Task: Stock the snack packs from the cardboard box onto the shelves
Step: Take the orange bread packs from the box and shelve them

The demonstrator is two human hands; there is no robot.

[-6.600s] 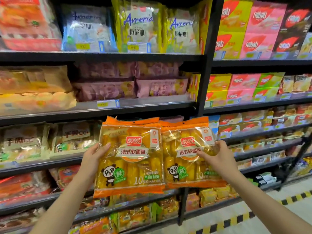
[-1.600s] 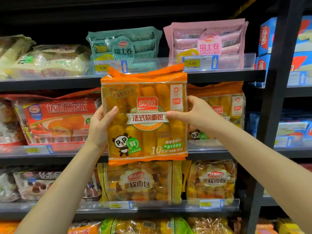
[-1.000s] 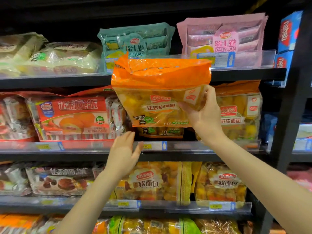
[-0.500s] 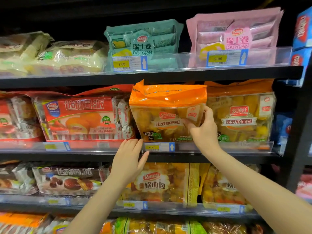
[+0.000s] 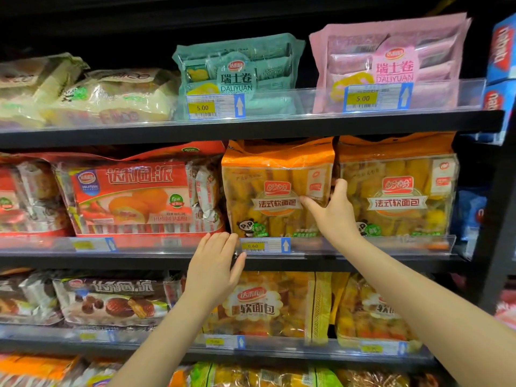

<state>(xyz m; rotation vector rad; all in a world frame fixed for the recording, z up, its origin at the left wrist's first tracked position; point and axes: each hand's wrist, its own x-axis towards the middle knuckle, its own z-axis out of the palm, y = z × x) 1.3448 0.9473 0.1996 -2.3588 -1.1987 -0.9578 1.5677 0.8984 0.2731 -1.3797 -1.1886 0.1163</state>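
Orange-topped clear plastic snack pack (image 5: 275,191) of yellow soft bread stands upright on the middle black metal shelf (image 5: 335,261), behind the shelf's clear plastic front lip and just above a yellow price tag (image 5: 265,245). It sits touching a matching orange-topped pack (image 5: 399,188) on its right and a red printed pack of pies (image 5: 134,196) on its left. The right hand (image 5: 333,212) holds the pack's right edge, thumb across the front and fingers curled behind into the gap between the two orange packs. The left hand (image 5: 213,268) is spread and relaxed, fingers straight, its fingertips resting at the clear lip near the pack's lower left corner; it holds nothing. On the shelf above stand a pale green pack of rolls (image 5: 237,71) and a pink pack of rolls (image 5: 391,60), each behind a price tag. Below, a clear yellow bag of soft bread (image 5: 268,305) and a brown pack of chocolate pies (image 5: 111,303) fill the lower shelf.
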